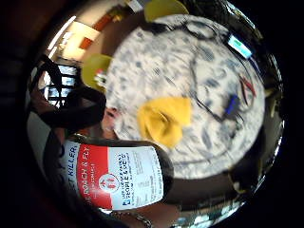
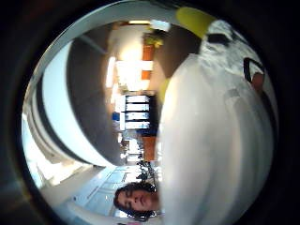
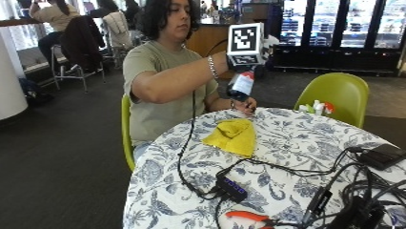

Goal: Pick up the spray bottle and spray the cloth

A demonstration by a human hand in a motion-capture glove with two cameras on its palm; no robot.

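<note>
The black-gloved right hand (image 3: 248,64) holds the dark cylindrical spray bottle with a red-and-white label (image 3: 241,85) raised clear of the round floral-clothed surface (image 3: 304,143), fingers wrapped round its upper part. The crumpled yellow cloth (image 3: 233,136) lies on the surface directly under the bottle, towards six o'clock from it. The nozzle's heading cannot be made out. Judgement: the spraying step is in hand; the nozzle should face down at the cloth's middle, well away from the black cabled hub (image 3: 231,187) further towards six o'clock.
</note>
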